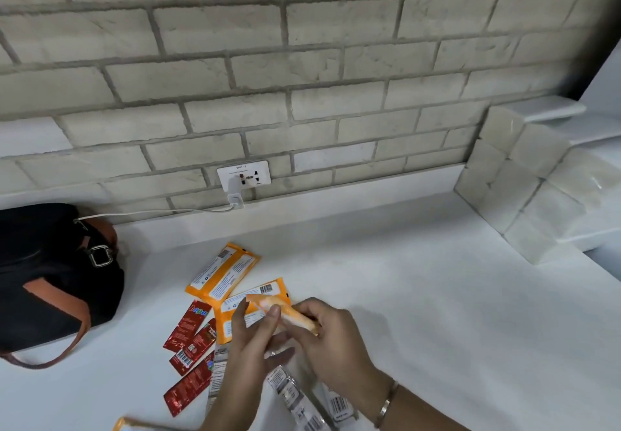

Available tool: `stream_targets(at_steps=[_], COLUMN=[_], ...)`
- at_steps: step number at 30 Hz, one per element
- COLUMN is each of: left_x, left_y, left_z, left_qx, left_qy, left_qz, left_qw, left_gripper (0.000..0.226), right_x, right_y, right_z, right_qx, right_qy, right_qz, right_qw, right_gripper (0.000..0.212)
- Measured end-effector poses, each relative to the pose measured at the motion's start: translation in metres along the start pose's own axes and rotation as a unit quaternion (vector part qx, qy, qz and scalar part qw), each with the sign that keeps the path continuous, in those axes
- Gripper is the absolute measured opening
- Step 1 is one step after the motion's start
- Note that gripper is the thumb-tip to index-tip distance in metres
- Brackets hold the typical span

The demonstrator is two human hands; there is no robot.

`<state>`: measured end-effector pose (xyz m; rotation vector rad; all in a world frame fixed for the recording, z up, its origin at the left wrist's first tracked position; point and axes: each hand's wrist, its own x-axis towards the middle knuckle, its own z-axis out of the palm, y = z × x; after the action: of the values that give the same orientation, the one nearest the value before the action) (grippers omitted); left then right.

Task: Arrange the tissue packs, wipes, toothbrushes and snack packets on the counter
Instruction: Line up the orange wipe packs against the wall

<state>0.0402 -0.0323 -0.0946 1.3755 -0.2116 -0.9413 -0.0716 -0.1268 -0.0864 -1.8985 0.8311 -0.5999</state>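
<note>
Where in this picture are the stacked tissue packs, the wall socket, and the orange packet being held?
Tissue packs [514,188]: head view, front face of a middle pack.
Wall socket [243,175]: head view, middle of the white faceplate.
Orange packet [265,301]: head view, its free upper-left end.

right hand [331,340] | thin bangle [387,404] at wrist | perhaps silver metal

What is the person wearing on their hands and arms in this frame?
The left hand and right hand are ungloved, and no sleeve shows on either arm. A thin silver-coloured metal bangle circles the right wrist.
</note>
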Motion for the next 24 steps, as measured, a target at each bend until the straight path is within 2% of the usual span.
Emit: stream_targets(at_steps=[3,5,7,10,12,13,15,17,20,22,24], left_x=[0.002,0.003,0.001,0.000,0.000,0.001,-0.001,0.000,0.007,0.012,0.018], left_y=[0.000,0.000,0.002,0.002,0.001,-0.002,-0.009,-0.017,-0.030,-0.040,-0.054], left_z=[0.017,0.026,0.033,0.051,0.065,0.073,0.089,0.101,0.120,0.131,0.144], left_qx=[-0.132,-0.178,-0.203,-0.236,-0.247,-0.246,-0.223,-0.162,-0.074,-0.036,0.008], left_qy=[-0.042,-0.050,-0.043,-0.035,-0.018,-0.010,-0.018,-0.029,-0.037,-0.030,-0.021], left_qz=[-0.033,-0.040,-0.037,-0.024,-0.017,-0.013,-0.011,-0.021,-0.055,-0.071,-0.075], left_qw=[0.990,0.982,0.977,0.971,0.969,0.969,0.975,0.986,0.995,0.996,0.997], left_gripper=[0.078,0.068,0.057,0.042,0.043,0.047,0.048,0.038,0.026,0.019,0.014], right_x=[0.000,0.001,-0.001,-0.006,-0.009,-0.008,-0.006,-0.005,-0.001,0.001,0.003], right_y=[0.001,0.004,0.009,0.023,0.023,0.025,0.032,0.042,0.072,0.096,0.119], right_z=[-0.007,-0.016,-0.025,-0.047,-0.063,-0.072,-0.084,-0.095,-0.116,-0.134,-0.151], right_qx=[-0.140,-0.140,-0.086,-0.008,0.105,0.194,0.370,0.440,0.459,0.436,0.389], right_qy=[0.054,0.039,0.023,0.093,0.096,0.066,0.017,0.048,0.119,0.149,0.158], right_qz=[-0.167,-0.230,-0.235,-0.136,0.019,0.105,0.216,0.241,0.262,0.273,0.268], right_qw=[0.974,0.962,0.968,0.986,0.990,0.973,0.904,0.864,0.841,0.844,0.867], right_gripper=[0.025,0.024,0.021,0.034,0.042,0.042,0.034,0.028,0.028,0.028,0.028])
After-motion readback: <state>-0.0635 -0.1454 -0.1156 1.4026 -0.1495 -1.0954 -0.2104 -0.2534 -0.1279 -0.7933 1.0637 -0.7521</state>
